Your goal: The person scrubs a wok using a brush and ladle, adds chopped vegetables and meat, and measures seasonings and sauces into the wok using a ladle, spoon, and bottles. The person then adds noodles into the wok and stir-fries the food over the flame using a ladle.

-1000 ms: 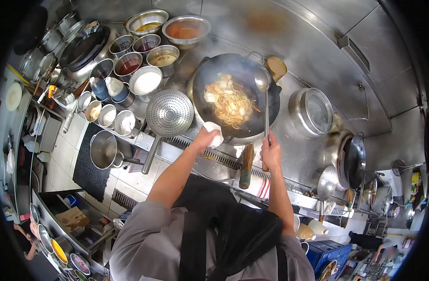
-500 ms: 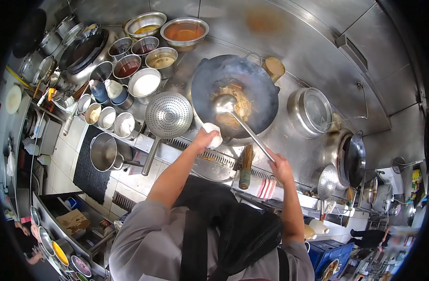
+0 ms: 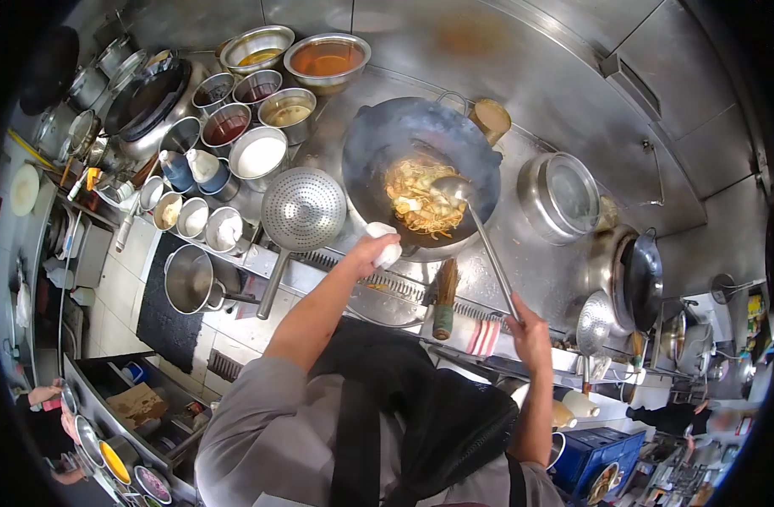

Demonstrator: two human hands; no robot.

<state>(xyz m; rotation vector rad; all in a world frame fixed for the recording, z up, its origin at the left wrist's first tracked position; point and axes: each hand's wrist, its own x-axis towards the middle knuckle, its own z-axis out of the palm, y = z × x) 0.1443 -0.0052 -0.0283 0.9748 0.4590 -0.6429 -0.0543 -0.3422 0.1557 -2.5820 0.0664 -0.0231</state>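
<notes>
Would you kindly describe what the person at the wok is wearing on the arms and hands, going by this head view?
Both forearms are bare from roughly the elbow down. The left hand and right hand wear no gloves, and no watch, ring or wristband is visible. Short grey fabric sleeves cover the upper arms, belonging to a grey shirt. Dark apron straps run over the shoulders.

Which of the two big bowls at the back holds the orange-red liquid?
The right-hand bowl, the one nearer the wok. Its neighbour, the left bowl, holds a yellowish liquid instead.
</notes>
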